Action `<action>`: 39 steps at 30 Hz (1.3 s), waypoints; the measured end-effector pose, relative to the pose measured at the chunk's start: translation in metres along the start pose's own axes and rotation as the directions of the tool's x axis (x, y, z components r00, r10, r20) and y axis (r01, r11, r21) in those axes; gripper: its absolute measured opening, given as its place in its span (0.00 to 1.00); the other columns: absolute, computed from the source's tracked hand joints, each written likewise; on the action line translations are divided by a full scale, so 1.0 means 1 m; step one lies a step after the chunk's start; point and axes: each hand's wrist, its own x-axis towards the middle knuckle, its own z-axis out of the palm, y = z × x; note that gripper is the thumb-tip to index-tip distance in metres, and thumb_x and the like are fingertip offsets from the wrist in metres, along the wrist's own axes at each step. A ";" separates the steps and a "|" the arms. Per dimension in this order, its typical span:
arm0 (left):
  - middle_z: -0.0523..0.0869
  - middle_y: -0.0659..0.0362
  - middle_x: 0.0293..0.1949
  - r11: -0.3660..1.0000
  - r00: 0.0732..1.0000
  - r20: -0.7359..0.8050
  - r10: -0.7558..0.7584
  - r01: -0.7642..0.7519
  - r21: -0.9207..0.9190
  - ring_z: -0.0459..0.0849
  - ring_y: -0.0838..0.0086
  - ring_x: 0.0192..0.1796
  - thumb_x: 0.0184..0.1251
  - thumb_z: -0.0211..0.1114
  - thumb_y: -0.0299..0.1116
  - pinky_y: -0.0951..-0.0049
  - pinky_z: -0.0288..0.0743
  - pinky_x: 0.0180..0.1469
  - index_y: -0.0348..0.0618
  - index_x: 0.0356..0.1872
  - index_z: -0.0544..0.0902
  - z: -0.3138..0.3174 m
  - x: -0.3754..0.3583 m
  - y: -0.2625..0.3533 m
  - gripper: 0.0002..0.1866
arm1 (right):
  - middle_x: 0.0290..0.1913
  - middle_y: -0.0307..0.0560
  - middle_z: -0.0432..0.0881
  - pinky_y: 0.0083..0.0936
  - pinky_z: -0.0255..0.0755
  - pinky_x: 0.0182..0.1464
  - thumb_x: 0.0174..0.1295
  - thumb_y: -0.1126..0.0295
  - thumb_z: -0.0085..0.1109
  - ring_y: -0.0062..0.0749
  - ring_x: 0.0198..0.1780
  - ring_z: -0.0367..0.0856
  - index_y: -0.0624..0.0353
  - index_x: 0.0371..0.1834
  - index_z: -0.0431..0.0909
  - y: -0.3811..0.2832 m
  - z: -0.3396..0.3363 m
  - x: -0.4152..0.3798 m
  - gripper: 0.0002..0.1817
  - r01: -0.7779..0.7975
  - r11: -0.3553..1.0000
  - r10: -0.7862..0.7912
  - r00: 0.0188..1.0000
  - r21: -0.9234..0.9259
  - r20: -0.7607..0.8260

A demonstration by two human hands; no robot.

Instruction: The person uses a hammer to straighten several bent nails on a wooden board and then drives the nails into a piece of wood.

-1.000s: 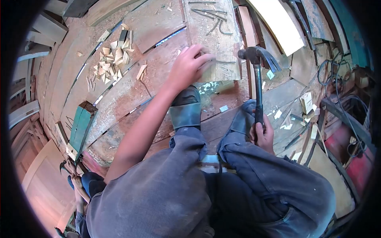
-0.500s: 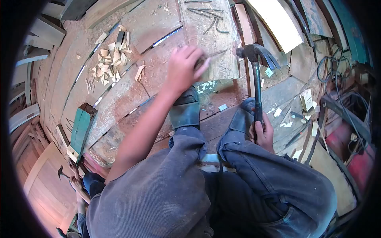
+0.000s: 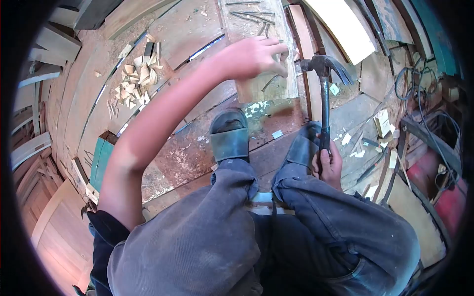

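Right hand (image 3: 328,165) grip closed round hammer (image 3: 324,93) handle; left hand (image 3: 254,55) pinching nail (image 3: 282,48) above plank (image 3: 266,86).

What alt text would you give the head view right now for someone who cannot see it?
Seen from above, a seated person's right hand grips a dark steel claw hammer, head up, while the left hand pinches what looks like a thin nail over a pale worn wooden board. Loose nails lie further along that board, and cut wood chips litter the plank floor.
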 end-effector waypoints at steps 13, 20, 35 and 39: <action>0.86 0.60 0.45 0.917 0.875 -0.279 -0.396 0.393 -0.068 0.84 0.63 0.49 0.59 0.72 0.32 0.63 0.79 0.49 0.48 0.44 0.86 0.003 -0.040 0.023 0.11 | 0.19 0.31 0.67 0.12 0.55 0.20 0.82 0.55 0.48 0.10 0.16 0.61 0.61 0.74 0.65 0.002 -0.001 0.000 0.27 0.000 0.997 0.001 1.000 0.073 -0.018; 0.86 0.57 0.40 0.890 0.826 -0.369 -0.425 0.456 -0.003 0.82 0.60 0.43 0.59 0.75 0.30 0.62 0.79 0.46 0.45 0.44 0.86 0.008 -0.047 0.043 0.12 | 0.20 0.31 0.68 0.12 0.56 0.20 0.82 0.58 0.48 0.10 0.17 0.61 0.61 0.74 0.65 0.002 0.001 0.001 0.26 0.012 0.999 -0.012 1.000 0.045 0.008; 0.89 0.55 0.42 0.789 0.625 -0.484 -0.612 0.526 -0.318 0.85 0.60 0.43 0.60 0.77 0.32 0.63 0.77 0.48 0.45 0.50 0.86 0.042 -0.040 0.053 0.17 | 0.22 0.31 0.69 0.13 0.56 0.21 0.81 0.61 0.51 0.11 0.19 0.63 0.60 0.75 0.64 -0.012 0.008 0.010 0.25 0.007 0.999 -0.010 0.996 0.033 0.093; 0.89 0.57 0.41 0.744 0.562 -0.495 -0.663 0.571 -0.347 0.86 0.60 0.44 0.59 0.77 0.34 0.63 0.76 0.48 0.46 0.51 0.85 0.041 -0.035 0.057 0.19 | 0.24 0.29 0.68 0.14 0.55 0.23 0.79 0.66 0.53 0.11 0.21 0.62 0.61 0.74 0.67 -0.007 0.010 0.014 0.24 0.011 0.999 -0.009 0.998 -0.034 0.063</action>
